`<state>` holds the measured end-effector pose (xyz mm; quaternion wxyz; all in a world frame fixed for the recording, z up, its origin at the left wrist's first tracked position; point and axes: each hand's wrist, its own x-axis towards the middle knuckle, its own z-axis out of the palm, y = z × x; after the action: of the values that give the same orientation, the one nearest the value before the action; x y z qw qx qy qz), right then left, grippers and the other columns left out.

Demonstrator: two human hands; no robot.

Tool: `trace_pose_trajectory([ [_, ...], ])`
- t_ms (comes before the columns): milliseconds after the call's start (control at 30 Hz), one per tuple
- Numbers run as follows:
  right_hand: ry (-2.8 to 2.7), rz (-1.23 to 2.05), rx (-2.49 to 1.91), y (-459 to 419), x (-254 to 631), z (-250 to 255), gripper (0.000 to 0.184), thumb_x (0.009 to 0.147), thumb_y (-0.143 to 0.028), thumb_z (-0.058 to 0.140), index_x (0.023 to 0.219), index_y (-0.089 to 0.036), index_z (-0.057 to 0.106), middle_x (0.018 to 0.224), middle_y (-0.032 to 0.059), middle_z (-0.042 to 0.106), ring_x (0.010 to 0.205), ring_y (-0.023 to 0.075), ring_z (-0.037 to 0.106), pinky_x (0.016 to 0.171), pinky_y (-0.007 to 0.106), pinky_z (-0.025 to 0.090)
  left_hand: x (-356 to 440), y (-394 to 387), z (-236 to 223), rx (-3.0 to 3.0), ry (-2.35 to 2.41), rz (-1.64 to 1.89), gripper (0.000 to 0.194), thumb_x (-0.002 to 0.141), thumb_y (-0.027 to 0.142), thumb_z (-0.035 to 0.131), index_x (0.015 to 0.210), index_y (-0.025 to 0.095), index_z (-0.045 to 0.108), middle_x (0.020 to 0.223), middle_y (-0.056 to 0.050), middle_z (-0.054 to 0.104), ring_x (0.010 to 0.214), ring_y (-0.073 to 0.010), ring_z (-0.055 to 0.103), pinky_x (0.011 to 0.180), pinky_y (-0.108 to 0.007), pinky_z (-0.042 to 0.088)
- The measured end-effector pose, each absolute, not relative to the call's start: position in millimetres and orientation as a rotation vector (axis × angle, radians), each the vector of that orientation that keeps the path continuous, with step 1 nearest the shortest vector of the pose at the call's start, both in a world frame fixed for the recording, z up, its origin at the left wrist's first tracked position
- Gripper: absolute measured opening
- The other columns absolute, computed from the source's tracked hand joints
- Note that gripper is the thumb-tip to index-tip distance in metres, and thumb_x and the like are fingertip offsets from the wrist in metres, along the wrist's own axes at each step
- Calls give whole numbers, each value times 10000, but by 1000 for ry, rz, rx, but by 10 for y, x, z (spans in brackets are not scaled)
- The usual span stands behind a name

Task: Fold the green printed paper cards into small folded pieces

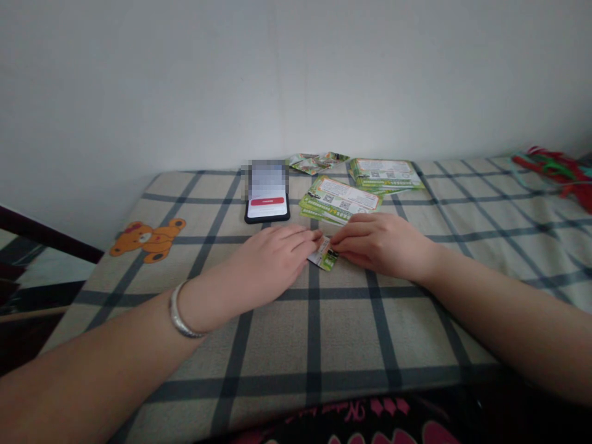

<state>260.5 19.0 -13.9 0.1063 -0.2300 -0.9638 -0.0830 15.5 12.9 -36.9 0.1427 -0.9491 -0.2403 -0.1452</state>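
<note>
Between my two hands is a small folded piece of printed green and white paper (324,254), low on the checked cloth. My left hand (280,256), with a silver bangle on its wrist, has its fingers closed on the paper's left side. The fingertips of my right hand (382,246) pinch its right edge. Parts of the paper are hidden under the fingers. Just beyond my hands lies a fanned stack of printed leaflets (345,196) in the same green and white.
Behind stands a second stack of leaflets (388,172), beside several folded paper pieces (317,161) near the wall. A phone (267,206) lies left of them. An orange bear figure (150,240) is at the cloth's left. Red and green material (562,169) lies far right.
</note>
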Motion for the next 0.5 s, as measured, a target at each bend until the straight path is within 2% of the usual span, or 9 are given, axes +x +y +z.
trace_pose_trajectory([
  [167, -2869, -321, -718, 153, 2569, -103, 226, 947, -206, 481, 913, -158, 699, 917, 67, 701, 848, 188, 588, 718, 320, 460, 145, 177, -344, -2791, -743, -409, 360, 945, 258, 480, 1263, 116, 574, 1311, -101, 605, 1247, -239, 531, 1049, -426, 459],
  [333, -2967, -447, -714, 142, 2567, -66, 231, 941, -165, 474, 848, -137, 683, 901, 79, 690, 814, 193, 582, 700, 322, 449, 145, 184, -294, -2812, -689, -449, 327, 987, 276, 415, 1113, 118, 673, 1164, -73, 696, 1109, -200, 634, 1011, -372, 502],
  [500, -2903, -367, -795, 138, 2588, -110, 226, 948, -191, 473, 884, -142, 684, 896, 79, 686, 800, 184, 592, 684, 314, 447, 163, 164, -253, -2801, -692, -390, 375, 1007, 234, 340, 1064, 89, 681, 1143, -103, 699, 1064, -224, 651, 951, -414, 539],
])
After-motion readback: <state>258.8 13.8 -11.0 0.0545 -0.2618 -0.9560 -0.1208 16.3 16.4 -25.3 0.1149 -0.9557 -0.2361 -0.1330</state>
